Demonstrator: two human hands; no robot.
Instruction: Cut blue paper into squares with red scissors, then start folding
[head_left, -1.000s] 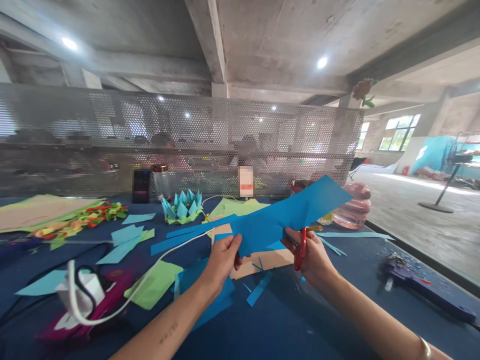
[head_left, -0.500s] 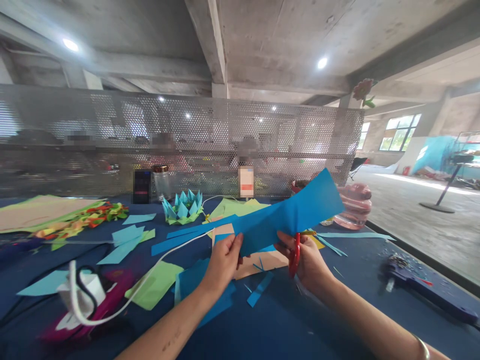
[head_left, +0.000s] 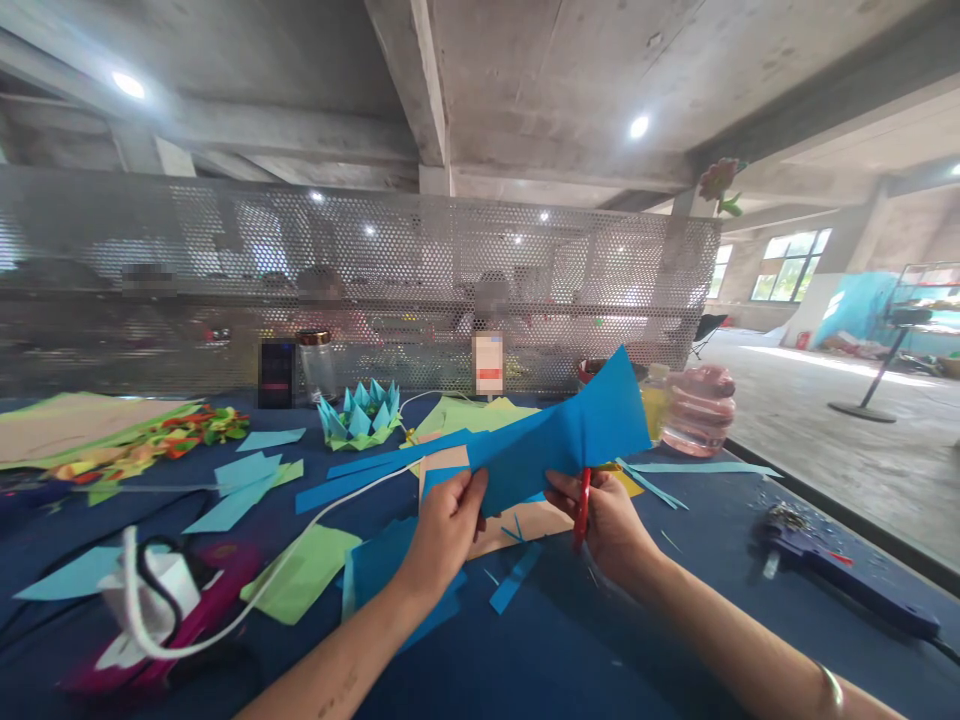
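Observation:
A wide strip of blue paper (head_left: 525,450) is held up above the table, its right end curving upward. My left hand (head_left: 452,515) pinches its lower left edge between thumb and fingers. My right hand (head_left: 611,515) is closed around red-handled scissors (head_left: 582,510) at the strip's lower edge, where a crease shows; the blades are hidden behind the paper. Beneath my hands lie a beige sheet (head_left: 517,532), a small blue paper scrap (head_left: 514,580) and a stack of blue paper (head_left: 382,575).
A folded paper crown-like piece (head_left: 361,415) stands behind to the left. Green paper (head_left: 304,575), a white cable (head_left: 300,560) and a magenta power strip (head_left: 169,640) lie left. On the right are a glue gun (head_left: 840,570) and a pink bottle (head_left: 699,410). A perforated screen (head_left: 420,270) closes the back.
The strip's right end has shifted left and bends up more steeply. My right hand and the scissors have moved slightly left. The view has turned a little.

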